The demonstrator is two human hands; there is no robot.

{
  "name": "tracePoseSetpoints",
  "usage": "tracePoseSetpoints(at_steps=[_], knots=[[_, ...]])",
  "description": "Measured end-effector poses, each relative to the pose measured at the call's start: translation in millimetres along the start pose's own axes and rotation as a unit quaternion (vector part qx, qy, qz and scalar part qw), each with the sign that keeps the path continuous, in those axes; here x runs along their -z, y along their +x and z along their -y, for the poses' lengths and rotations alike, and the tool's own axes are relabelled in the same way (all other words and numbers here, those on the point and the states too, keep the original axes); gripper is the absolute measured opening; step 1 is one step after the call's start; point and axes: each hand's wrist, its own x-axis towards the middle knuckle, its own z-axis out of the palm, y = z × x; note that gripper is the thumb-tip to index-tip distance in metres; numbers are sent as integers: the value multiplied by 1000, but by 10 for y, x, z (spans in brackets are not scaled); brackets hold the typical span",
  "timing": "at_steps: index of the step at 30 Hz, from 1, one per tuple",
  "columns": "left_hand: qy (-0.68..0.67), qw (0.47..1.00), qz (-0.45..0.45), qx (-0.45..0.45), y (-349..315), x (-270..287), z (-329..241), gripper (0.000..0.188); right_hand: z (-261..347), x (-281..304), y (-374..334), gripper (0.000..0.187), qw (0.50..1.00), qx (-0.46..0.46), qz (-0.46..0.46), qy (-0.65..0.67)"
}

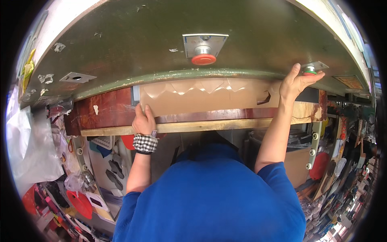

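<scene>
Tan sheet [193, 99] lies against the left hand [143, 120], extending to its right; whether that hand pinches or merely steadies it, I cannot tell. The right hand [300, 82], fingers spread, is around the green-and-red button [309, 72]; contact is unclear. Best, I judge, to keep the sheet flat and left fingertips clear of the green beam [141, 48] ahead. The right wrist hides the sheet's far end.

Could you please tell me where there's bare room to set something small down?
The red benchtop looks mostly bare left of the brown sheet, behind the wooden strip, save one pale patch. The sheet crowds its middle; the left hand, the sheet's left edge.
</scene>
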Motion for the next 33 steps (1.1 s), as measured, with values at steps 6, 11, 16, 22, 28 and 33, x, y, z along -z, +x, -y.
tracePoseSetpoints(at_steps=[6,11,16,22,28,33], knots=[[-45,995,36,78,-123,55,-87,32,18,578,-1210,65,980,-128,153,16],[-129,989,45,62,-352,56,78,28,-77,953,-1850,7,938,-66,337,56],[-161,985,40,40,-607,165,137,25,47,1208,-1832,9,924,-68,375,36],[-150,978,117,89,-1078,462,243,28,464,485,-1672,32,955,-7,260,140],[2,975,183,125,-1437,636,300,37,1163,-67,-2049,99,904,52,406,128],[28,995,94,16,-1842,678,393,35,1031,247,-1897,108,746,-408,369,375]])
